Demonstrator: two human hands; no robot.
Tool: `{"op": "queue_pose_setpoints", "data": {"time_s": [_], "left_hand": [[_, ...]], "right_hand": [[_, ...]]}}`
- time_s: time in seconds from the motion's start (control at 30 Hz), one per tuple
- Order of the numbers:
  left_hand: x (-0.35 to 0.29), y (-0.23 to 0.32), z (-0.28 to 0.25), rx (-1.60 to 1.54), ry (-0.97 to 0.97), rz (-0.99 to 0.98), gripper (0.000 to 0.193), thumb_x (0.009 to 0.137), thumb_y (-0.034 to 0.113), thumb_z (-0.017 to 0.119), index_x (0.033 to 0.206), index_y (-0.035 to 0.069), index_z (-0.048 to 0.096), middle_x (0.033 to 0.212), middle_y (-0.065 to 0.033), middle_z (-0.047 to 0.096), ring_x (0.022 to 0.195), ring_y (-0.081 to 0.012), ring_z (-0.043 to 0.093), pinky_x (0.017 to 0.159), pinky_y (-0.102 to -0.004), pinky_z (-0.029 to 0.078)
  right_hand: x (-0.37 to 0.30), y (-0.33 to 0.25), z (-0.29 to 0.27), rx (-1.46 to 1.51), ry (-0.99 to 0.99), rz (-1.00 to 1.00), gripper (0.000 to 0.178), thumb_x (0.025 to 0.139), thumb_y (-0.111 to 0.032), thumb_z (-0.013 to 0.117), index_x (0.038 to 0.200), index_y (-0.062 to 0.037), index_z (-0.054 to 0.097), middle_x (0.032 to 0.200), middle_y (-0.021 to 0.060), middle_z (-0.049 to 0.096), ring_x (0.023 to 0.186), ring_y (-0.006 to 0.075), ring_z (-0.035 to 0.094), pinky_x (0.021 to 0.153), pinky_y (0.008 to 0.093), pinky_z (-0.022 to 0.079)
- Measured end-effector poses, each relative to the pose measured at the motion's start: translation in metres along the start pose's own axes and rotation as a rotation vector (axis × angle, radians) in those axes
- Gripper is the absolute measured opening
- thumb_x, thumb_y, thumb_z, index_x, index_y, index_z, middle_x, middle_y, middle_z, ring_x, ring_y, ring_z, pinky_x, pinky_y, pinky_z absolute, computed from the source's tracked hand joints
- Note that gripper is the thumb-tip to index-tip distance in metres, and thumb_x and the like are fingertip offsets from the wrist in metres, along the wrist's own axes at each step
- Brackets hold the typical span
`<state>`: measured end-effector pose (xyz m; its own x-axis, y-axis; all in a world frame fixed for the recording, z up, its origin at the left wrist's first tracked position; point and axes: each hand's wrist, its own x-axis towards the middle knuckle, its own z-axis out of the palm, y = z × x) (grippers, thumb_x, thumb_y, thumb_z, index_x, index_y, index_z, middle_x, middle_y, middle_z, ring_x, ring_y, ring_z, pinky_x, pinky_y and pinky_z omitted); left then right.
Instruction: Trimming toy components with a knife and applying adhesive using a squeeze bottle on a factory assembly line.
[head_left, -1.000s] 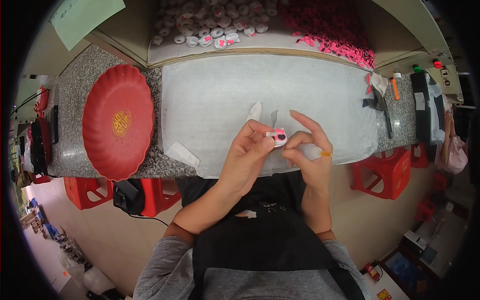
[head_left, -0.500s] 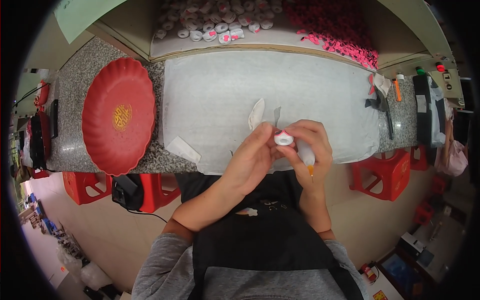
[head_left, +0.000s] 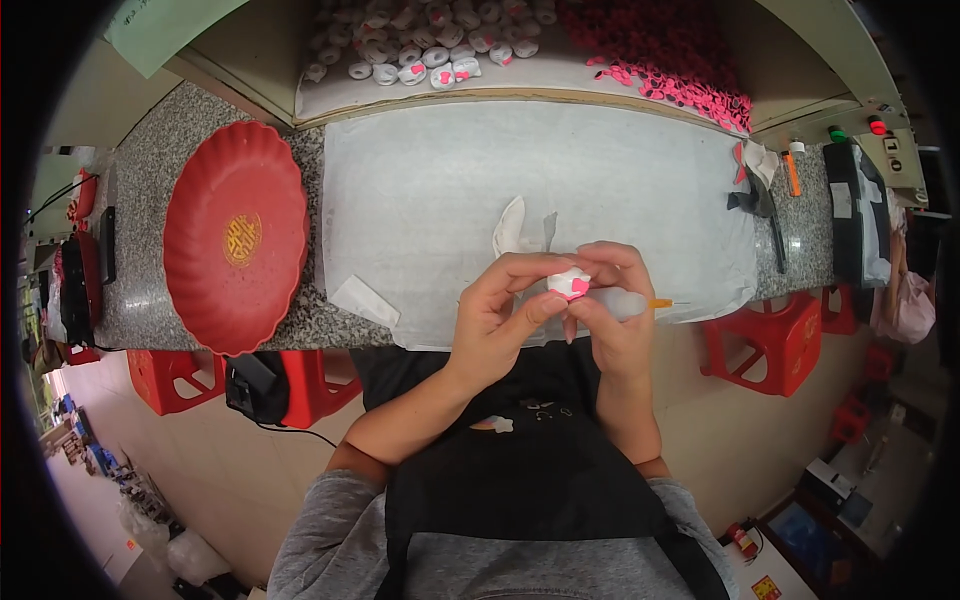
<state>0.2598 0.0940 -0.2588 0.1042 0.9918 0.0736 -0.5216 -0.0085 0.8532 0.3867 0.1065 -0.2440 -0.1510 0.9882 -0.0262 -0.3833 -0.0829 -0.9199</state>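
Between the fingertips of both hands, above the sheeted worktop, is a small rounded white piece [head_left: 565, 281] with a bright pink patch facing up. My left hand [head_left: 492, 318] pinches its left side with thumb and fingers. On the other side my right hand [head_left: 618, 335] grips it too, and also keeps a small translucent squeeze bottle [head_left: 627, 304] tucked in the palm. The bottle's orange needle tip [head_left: 661, 303] points right. Just beyond the hands lie a curved white scrap [head_left: 509, 226] and a thin grey strip [head_left: 550, 229].
A red scalloped tray [head_left: 205, 250] stands at the left on the granite counter. On the shelf behind are many white pieces [head_left: 385, 75] and a heap of pink bits [head_left: 690, 95]. Scraps [head_left: 757, 180] and an orange stick [head_left: 792, 173] lie at the right. Red stools [head_left: 765, 340] stand below.
The white piece has been turned over, so its pink patch now faces up instead of its hole. My left fingers have curled round it. The bottle has swung from pointing down to pointing right.
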Motion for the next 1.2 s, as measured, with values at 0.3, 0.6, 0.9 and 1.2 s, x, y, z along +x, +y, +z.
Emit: {"op": "queue_pose_setpoints", "data": {"time_s": [0.3, 0.6, 0.9, 1.2], "left_hand": [[0.001, -0.003, -0.004, 0.018, -0.054, 0.0, 0.023, 0.08, 0.004, 0.05, 0.102, -0.001, 0.053, 0.105, -0.0129, 0.053, 0.094, -0.0173, 0.051, 0.078, -0.0279, 0.042], [0.003, 0.005, -0.014, 0.242, -0.154, 0.179, 0.018, 0.074, 0.006, 0.057, 0.092, 0.002, 0.058, 0.096, -0.0132, 0.058, 0.096, -0.0252, 0.052, 0.092, -0.0404, 0.029], [-0.013, 0.086, -0.064, 1.369, 0.393, 0.492, 0.023, 0.069, -0.005, 0.054, 0.089, 0.004, 0.059, 0.088, -0.0109, 0.05, 0.085, -0.0229, 0.046, 0.074, -0.0303, 0.039], [-0.009, 0.117, -0.118, 1.836, 0.658, 0.547, 0.026, 0.073, 0.007, 0.056, 0.098, 0.007, 0.056, 0.101, -0.0115, 0.049, 0.095, -0.0281, 0.046, 0.087, -0.0398, 0.03]], "right_hand": [[-0.003, 0.004, -0.008, 0.043, -0.054, 0.004, 0.029, 0.067, 0.005, 0.063, 0.093, 0.0029, 0.051, 0.083, 0.0108, 0.056, 0.06, 0.009, 0.052, 0.044, 0.0182, 0.042], [-0.006, 0.012, -0.005, 0.094, -0.087, -0.056, 0.026, 0.067, 0.004, 0.062, 0.09, 0.0023, 0.051, 0.081, 0.0118, 0.056, 0.058, 0.0116, 0.052, 0.044, 0.0204, 0.042], [0.008, 0.004, 0.014, -0.051, -0.079, -0.004, 0.046, 0.067, 0.005, 0.055, 0.11, 0.0009, 0.042, 0.086, 0.0118, 0.053, 0.064, 0.0107, 0.049, 0.045, 0.0199, 0.042], [0.005, -0.002, -0.017, -0.174, 0.011, 0.045, 0.048, 0.066, 0.004, 0.053, 0.112, -0.0001, 0.039, 0.089, 0.0112, 0.05, 0.065, 0.0099, 0.048, 0.045, 0.0208, 0.042]]}}
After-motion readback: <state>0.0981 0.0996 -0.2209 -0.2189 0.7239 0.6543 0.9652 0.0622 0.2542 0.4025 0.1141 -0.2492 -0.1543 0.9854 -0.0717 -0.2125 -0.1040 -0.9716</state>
